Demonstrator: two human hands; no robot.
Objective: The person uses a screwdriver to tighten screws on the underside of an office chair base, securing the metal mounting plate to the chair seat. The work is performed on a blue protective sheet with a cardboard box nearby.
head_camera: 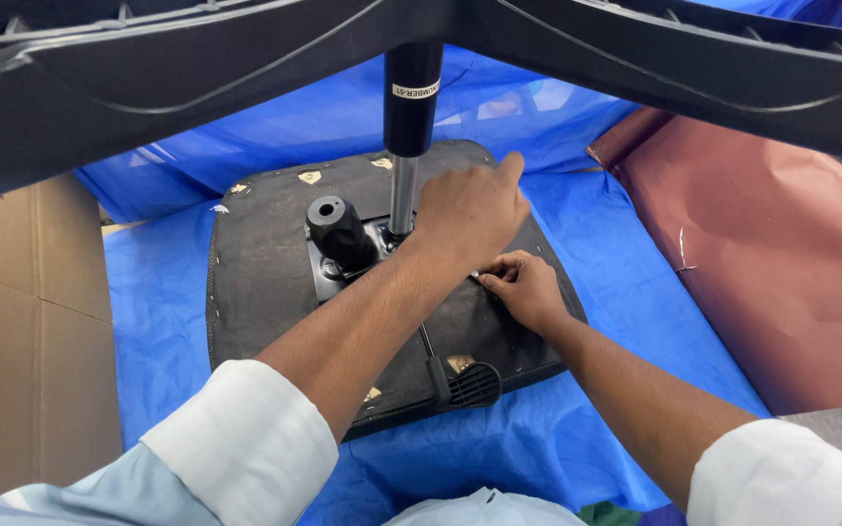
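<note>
An upturned office chair seat (275, 282) lies bottom side up on a blue plastic sheet (635, 292), with its metal mechanism plate (328, 278) already sitting on the dark underside. The gas lift column (402, 190) stands upright out of that plate, and the black star base (148, 88) is fitted on top of it, its arms spreading across the top of the view. So the main parts look joined; what seems left, as far as can be judged, is the small fastening work at the plate's right edge.

The left hand (470, 209) rests flat over the plate just beside the column, fingers loosely together and the forefinger stretched toward the far edge of the seat; it grips nothing that can be seen. The right hand (528, 287) is curled with its fingertips pinched narrowly on a small silvery part (477, 277) (too small to tell whether it is a screw or a tool tip) touching the seat bottom.

The seat's underside is worn dark fabric with pale stapled patches along its edge. A black round knob (335, 226) sticks up at the plate's left, and 1 lever with a ribbed black paddle (470, 383) reaches toward the near edge. Cardboard (21, 331) stands at the left, reddish-brown paper (782, 263) at the right.
</note>
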